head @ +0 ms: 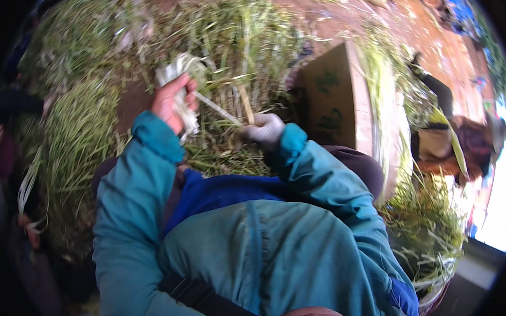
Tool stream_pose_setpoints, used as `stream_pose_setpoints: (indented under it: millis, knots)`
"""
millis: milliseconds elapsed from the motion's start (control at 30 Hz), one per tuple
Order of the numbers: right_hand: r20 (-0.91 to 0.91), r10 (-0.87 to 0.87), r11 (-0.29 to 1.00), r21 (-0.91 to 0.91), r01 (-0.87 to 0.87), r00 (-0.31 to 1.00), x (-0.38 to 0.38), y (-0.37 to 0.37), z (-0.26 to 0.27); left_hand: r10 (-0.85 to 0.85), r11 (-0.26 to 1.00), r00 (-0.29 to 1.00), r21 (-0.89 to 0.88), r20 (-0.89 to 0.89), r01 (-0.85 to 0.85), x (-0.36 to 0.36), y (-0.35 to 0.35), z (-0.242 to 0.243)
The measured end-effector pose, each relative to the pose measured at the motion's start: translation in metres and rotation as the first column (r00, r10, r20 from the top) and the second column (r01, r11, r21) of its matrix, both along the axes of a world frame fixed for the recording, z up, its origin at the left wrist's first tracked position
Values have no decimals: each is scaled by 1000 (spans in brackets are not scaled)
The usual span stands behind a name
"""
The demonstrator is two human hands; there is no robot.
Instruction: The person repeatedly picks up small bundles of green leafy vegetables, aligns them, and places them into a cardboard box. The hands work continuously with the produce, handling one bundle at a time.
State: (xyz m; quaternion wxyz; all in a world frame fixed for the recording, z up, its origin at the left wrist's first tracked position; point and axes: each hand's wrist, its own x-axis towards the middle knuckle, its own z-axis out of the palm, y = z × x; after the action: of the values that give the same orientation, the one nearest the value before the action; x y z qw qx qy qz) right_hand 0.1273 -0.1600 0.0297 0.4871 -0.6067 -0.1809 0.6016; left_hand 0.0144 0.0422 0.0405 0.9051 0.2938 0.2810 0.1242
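Note:
My bare left hand (170, 102) grips a looped bundle of pale, flat plant stalks (183, 65) above the heaped greens. One thin pale strip (218, 108) stretches from near that bundle to my right hand (266, 129), which wears a light glove. Its fingers are closed around the strip's end and beside a narrow tan stick-like piece (246, 103); blur hides whether this is a tool or a stalk. Beneath both hands lies a pile of long green and yellowish stalks (247, 42). My blue apron (233, 189) spans my lap.
To the right stands a box-like brown block (327, 98) with green writing, long stalks (378, 87) draped over it. More stalks (85, 158) are heaped at left. A bent-over co-worker (454, 143) is at right; another person's hand (31, 232) shows at left. A stalk-filled container (440, 294) sits lower right.

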Motion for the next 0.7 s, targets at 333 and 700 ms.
stream_pose_setpoints:
  millis: [333,700]
  knots:
    - [-109,-158,981,99,169,982,8,-18,-8,153,988,977,-26,145,-151,-21,44,15]
    - [702,287,904,-424,59,652,31,-25,-13,230,973,947,-39,223,-227,-38,66,20]
